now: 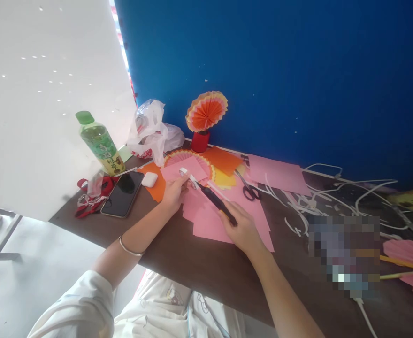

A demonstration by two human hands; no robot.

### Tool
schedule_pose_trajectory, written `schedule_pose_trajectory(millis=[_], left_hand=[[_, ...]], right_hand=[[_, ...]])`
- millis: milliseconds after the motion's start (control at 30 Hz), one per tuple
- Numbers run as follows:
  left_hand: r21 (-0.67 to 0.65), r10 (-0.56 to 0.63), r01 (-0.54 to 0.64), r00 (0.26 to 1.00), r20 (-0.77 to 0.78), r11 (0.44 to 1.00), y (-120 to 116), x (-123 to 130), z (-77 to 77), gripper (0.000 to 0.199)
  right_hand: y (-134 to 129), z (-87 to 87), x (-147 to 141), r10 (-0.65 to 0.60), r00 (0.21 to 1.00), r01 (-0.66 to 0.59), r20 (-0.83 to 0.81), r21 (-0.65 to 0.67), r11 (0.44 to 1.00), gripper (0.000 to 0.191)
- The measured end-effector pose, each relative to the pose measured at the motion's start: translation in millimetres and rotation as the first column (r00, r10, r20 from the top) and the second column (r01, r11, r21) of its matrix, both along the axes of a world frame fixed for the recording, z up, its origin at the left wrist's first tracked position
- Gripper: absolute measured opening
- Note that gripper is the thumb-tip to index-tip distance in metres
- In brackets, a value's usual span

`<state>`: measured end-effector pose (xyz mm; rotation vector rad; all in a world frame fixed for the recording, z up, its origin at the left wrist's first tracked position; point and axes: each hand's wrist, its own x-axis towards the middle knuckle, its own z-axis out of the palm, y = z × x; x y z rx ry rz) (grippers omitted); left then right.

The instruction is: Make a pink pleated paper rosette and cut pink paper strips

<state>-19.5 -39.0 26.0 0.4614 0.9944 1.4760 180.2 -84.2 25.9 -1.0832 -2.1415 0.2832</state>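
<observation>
My left hand pinches a curled band of white tape over the pink paper. In my right hand is a long black tool, which looks like a utility knife; its far tip meets the tape, and I cannot make out a blade. Pink sheets lie spread beneath both hands. Just behind the left hand is a pleated pink paper fan with a yellow edge, partly covered by a smaller pink piece. Black-handled scissors rest to the right on the paper.
A green-capped bottle, a phone and a white case stand or lie at left. Behind are a plastic bag and an orange paper flower in a red holder. White cables tangle at right.
</observation>
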Motion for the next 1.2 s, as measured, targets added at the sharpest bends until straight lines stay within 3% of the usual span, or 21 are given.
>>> schedule_pose_trajectory(millis=[833, 1067, 1200], left_hand=[[-0.066, 0.011, 0.001, 0.984, 0.179, 0.998, 1, -4, 6.1, 0.018], [-0.131, 0.008, 0.034, 0.953, 0.304, 0.991, -2, -1, 8.1, 0.018], [-0.148, 0.006, 0.041, 0.953, 0.303, 0.988, -3, 0, 9.8, 0.020]], right_hand=[[0, -0.9, -4, 0.019, 0.999, -0.019, 0.031, -0.005, 1.000, 0.029], [-4, 10.2, 1, 0.017, 0.999, -0.016, 0.036, -0.036, 0.999, 0.028], [-7, 17.3, 4, 0.027, 0.997, -0.021, 0.066, -0.087, 0.996, 0.029]])
